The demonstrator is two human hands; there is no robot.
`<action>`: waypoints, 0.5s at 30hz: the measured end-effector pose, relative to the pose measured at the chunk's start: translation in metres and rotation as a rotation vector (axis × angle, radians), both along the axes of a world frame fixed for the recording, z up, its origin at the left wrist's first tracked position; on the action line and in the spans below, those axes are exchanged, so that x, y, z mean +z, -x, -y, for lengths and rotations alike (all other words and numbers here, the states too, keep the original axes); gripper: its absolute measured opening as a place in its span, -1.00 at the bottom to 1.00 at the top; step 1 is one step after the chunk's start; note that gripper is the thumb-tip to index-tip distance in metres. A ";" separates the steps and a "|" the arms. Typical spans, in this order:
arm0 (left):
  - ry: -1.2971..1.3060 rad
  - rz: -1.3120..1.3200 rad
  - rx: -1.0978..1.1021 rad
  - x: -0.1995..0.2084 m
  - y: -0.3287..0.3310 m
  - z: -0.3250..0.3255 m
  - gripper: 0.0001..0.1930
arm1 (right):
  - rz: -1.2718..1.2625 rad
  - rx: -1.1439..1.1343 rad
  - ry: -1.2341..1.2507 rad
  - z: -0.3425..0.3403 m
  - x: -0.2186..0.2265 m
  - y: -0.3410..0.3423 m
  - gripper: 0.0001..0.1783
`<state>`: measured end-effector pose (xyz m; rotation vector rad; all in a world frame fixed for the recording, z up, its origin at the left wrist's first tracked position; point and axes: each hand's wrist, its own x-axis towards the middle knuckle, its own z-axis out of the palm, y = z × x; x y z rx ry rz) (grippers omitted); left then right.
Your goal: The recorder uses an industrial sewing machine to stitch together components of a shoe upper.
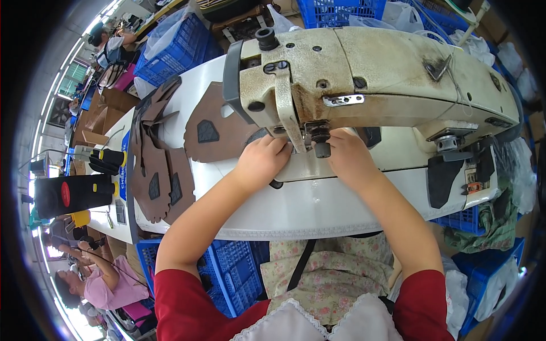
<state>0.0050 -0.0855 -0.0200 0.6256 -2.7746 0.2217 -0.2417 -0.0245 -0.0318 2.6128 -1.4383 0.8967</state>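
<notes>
Under the head of a cream sewing machine (341,79), my two hands work close to the needle area. My left hand (263,162) has its fingers bent together on the edge of a flat brown cut piece (213,136) with black patches. On the other side of the presser area, my right hand (350,158) is closed too, beside a brown part with a dark patch (371,136). The machine's black knob (322,149) hangs between the hands and hides some fingertips. The needle itself is hidden.
More brown pieces with black patches (156,176) lie stacked at the table's left. A black cut piece (445,181) rests at the right. Blue crates (233,273) stand under and behind the white table (296,219). A thread cone stand with black spools (108,162) is at far left; other people work beyond.
</notes>
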 end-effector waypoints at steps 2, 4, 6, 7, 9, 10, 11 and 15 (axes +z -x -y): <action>0.009 -0.022 0.028 -0.001 0.002 -0.001 -0.70 | -0.041 0.019 0.019 0.001 -0.002 0.001 -0.73; -0.013 -0.030 0.044 -0.002 0.003 -0.003 -0.70 | -0.039 -0.006 0.004 0.001 0.002 -0.001 -0.74; -0.030 -0.042 0.061 -0.002 0.004 -0.002 -0.70 | -0.018 -0.001 -0.006 0.001 0.002 -0.001 -0.75; -0.007 -0.042 0.047 -0.003 0.004 -0.001 -0.71 | 0.002 0.003 -0.016 0.001 0.002 -0.002 -0.75; 0.015 -0.042 0.036 -0.004 0.003 -0.001 -0.71 | 0.011 0.004 -0.020 0.001 0.002 -0.003 -0.76; 0.016 -0.047 0.034 -0.005 0.003 -0.001 -0.72 | 0.019 0.002 -0.023 0.001 0.003 -0.004 -0.76; 0.019 -0.054 0.032 -0.005 0.002 -0.001 -0.73 | 0.018 0.006 -0.022 0.000 0.004 -0.005 -0.76; 0.033 -0.069 0.061 -0.006 0.005 -0.002 -0.79 | 0.043 -0.022 -0.017 -0.002 0.002 -0.008 -0.78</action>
